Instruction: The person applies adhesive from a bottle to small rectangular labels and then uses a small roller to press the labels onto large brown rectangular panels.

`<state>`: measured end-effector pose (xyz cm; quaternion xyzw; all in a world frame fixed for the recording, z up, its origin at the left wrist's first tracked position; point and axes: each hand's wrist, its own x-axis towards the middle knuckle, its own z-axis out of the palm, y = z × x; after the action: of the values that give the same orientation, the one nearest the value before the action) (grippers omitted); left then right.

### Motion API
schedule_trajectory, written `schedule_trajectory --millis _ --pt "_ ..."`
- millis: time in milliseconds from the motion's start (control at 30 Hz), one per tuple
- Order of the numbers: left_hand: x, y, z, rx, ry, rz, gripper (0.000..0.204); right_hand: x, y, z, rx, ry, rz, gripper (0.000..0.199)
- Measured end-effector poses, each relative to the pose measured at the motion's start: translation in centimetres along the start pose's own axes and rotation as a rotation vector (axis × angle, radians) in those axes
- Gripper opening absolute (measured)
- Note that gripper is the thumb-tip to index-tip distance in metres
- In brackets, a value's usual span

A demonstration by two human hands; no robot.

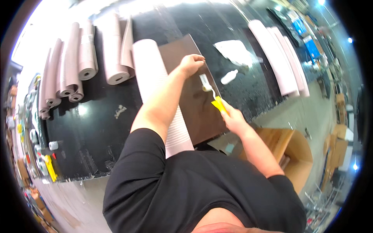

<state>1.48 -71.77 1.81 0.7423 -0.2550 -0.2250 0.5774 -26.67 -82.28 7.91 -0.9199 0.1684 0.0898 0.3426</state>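
A brown sheet (197, 105) lies flat on the black table, with a pale pink ribbed roll (150, 66) along its left side. My left hand (191, 65) is over the far part of the sheet near its right edge. Its fingers are curled closed, and what they hold, if anything, is hidden. In my right hand (234, 119) is the yellow handle of a small hand roller (219, 104). The roller's pale head is over the sheet, nearer me than my left hand; whether it touches is unclear.
Several pinkish rolled mats (70, 58) lie at the left, more rolls (272, 58) at the right. A white plastic bag (234, 52) and a small white bottle (229, 77) sit right of the sheet. A yellow tool (50, 168) is at the near left corner; a cardboard box (301, 159) stands beside the table.
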Motion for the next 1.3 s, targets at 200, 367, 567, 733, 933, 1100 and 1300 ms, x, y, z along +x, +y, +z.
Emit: schedule_trajectory --millis 200,367,567,733,933,1100,1300 --pt "-6.1 7.4 -6.3 0.047 0.330 0.098 0.042 -3.4 1.1 0.9 0.302 0.277 -0.047 0.080" --pt "-20.7 4.4 -6.8 0.713 0.518 -0.029 0.107 -3.9 5.6 3.8 0.061 0.561 -0.201 0.055" --pt "-31.5 5.4 -0.4 -0.072 0.502 -0.457 0.111 -3.3 5.6 3.4 0.114 0.327 0.038 0.038" --pt "-26.5 4.8 -3.2 -0.192 0.562 -0.440 0.095 1.1 3.9 2.9 0.145 0.510 -0.212 0.029" --pt "-11.0 0.3 -9.8 -0.253 0.581 -0.178 0.067 11.4 -4.3 -0.5 0.186 0.673 -0.386 0.030" --pt "0.5 -2.2 -15.5 -0.234 0.694 -0.211 0.084 7.8 -7.5 -3.6 0.461 0.582 -0.556 0.029" --pt "6.0 -1.1 -17.1 0.017 0.599 -0.321 0.092 -0.3 5.1 -6.3 0.371 0.880 -0.149 0.032"
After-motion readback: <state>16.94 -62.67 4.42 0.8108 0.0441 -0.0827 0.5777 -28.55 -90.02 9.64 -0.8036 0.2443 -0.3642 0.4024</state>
